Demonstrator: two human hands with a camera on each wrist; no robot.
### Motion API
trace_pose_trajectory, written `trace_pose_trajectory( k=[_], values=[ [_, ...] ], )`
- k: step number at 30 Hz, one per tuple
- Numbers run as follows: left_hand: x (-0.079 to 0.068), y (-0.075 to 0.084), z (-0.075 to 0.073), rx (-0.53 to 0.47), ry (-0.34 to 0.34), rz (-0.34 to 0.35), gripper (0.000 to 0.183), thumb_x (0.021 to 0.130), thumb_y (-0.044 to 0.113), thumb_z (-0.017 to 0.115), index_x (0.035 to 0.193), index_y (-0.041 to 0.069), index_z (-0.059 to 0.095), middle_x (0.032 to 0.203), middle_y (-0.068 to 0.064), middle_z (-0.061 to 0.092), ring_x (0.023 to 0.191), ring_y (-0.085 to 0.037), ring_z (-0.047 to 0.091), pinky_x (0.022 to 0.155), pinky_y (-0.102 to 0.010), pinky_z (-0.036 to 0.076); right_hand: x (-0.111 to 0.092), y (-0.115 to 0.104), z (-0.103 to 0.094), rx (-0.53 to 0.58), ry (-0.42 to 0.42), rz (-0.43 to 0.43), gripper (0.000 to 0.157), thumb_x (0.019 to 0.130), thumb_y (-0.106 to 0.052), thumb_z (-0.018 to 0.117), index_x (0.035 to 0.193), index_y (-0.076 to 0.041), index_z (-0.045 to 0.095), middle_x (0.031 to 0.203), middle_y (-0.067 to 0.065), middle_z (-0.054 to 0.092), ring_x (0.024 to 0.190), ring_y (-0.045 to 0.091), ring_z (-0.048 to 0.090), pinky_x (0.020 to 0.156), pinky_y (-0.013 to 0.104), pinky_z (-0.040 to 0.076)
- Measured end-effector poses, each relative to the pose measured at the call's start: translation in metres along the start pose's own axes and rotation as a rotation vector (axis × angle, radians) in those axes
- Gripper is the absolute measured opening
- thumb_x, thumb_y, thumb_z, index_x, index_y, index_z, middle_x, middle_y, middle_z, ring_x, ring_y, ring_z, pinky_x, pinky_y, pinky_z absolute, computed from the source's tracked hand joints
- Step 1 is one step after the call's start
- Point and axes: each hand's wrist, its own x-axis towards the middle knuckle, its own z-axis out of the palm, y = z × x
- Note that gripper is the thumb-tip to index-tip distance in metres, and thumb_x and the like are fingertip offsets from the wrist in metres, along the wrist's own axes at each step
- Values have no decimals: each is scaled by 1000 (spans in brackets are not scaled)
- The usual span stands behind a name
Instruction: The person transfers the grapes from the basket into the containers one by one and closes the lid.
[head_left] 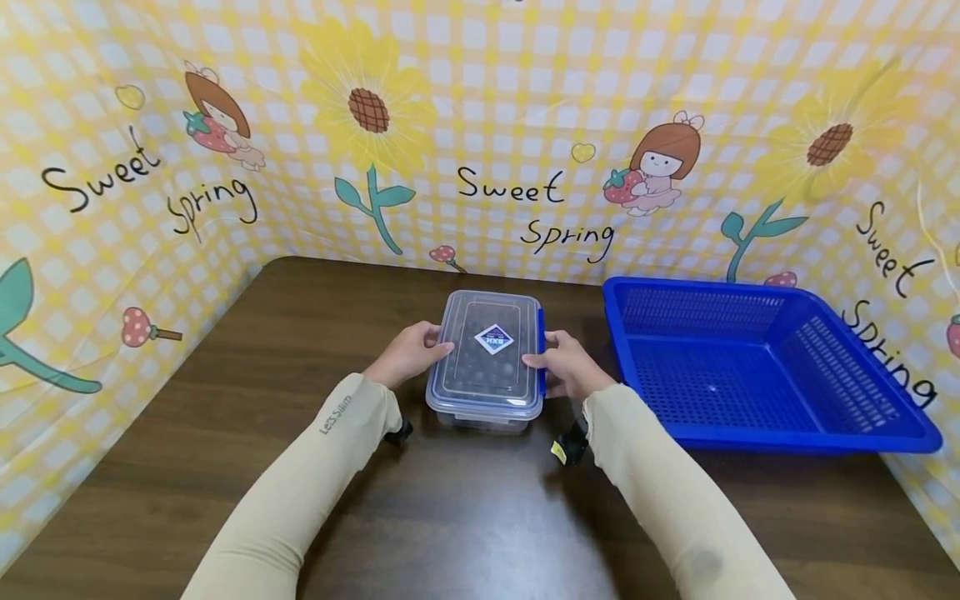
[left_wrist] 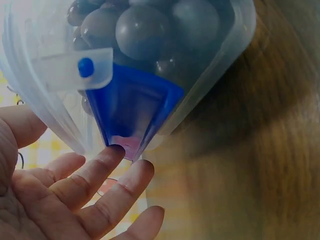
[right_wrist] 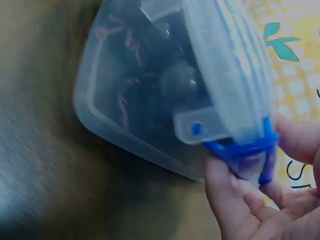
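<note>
A clear plastic food container (head_left: 480, 387) with a lidded top and a diamond sticker stands on the table before me. Round, dark grape-like balls (left_wrist: 142, 32) show through its wall, and thin reddish stems (right_wrist: 123, 105) in the right wrist view. My left hand (head_left: 411, 354) grips its left side, thumb on the lid edge. Below that thumb, fingertips meet a blue latch (left_wrist: 132, 107) that hangs down off the lid. On the right side, my right hand (head_left: 567, 365) has its thumb on the lid and fingers around the other blue latch (right_wrist: 242, 149), which stands out from the wall.
To the right lies a large blue plastic basket (head_left: 780, 439) with perforated walls, close to my right forearm. The brown wooden table (head_left: 247, 358) is bounded by a yellow checked cloth (head_left: 517, 108) at the back and sides.
</note>
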Motion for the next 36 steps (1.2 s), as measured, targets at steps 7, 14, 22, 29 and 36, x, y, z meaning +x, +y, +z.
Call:
trace_pose_trajectory(
  k=[7, 14, 22, 29, 36],
  values=[
    [3, -9, 2, -95, -5, -14, 53, 98, 24, 55, 139, -6, 37, 128, -26, 52, 116, -35, 53, 100, -46, 41, -3, 9, -1, 42, -3, -3, 61, 98, -17, 56, 151, -21, 25, 117, 17, 61, 98, 30, 63, 81, 44, 53],
    [7, -18, 3, -201, -82, -111, 75, 99, 34, 53, 150, -3, 14, 137, -28, 44, 124, -37, 48, 104, -48, 37, -3, 15, -2, 115, -16, 1, 63, 98, -16, 56, 151, -22, 23, 120, 18, 59, 101, 32, 61, 86, 48, 51],
    [9, -19, -7, -308, -212, -279, 97, 96, 45, 52, 150, 9, -20, 146, -25, 28, 110, -34, 55, 92, -45, 49, -1, 17, 0, 124, -16, -28, 65, 98, -18, 54, 153, -23, 20, 123, 19, 57, 105, 34, 60, 88, 50, 50],
    [10, -19, -7, -384, -235, -289, 93, 97, 42, 52, 151, 3, -14, 118, -19, 57, 101, -29, 59, 88, -41, 52, -1, 13, 2, 105, -12, -26, 64, 99, -18, 53, 153, -22, 19, 128, 19, 54, 111, 36, 57, 90, 54, 48],
    [6, -15, -8, -318, -222, -257, 69, 98, 41, 51, 143, -6, 28, 113, -21, 60, 93, -30, 62, 81, -44, 55, -3, 12, 2, 88, -4, -11, 64, 99, -18, 54, 153, -21, 20, 130, 20, 53, 114, 38, 56, 91, 55, 46]
  ],
)
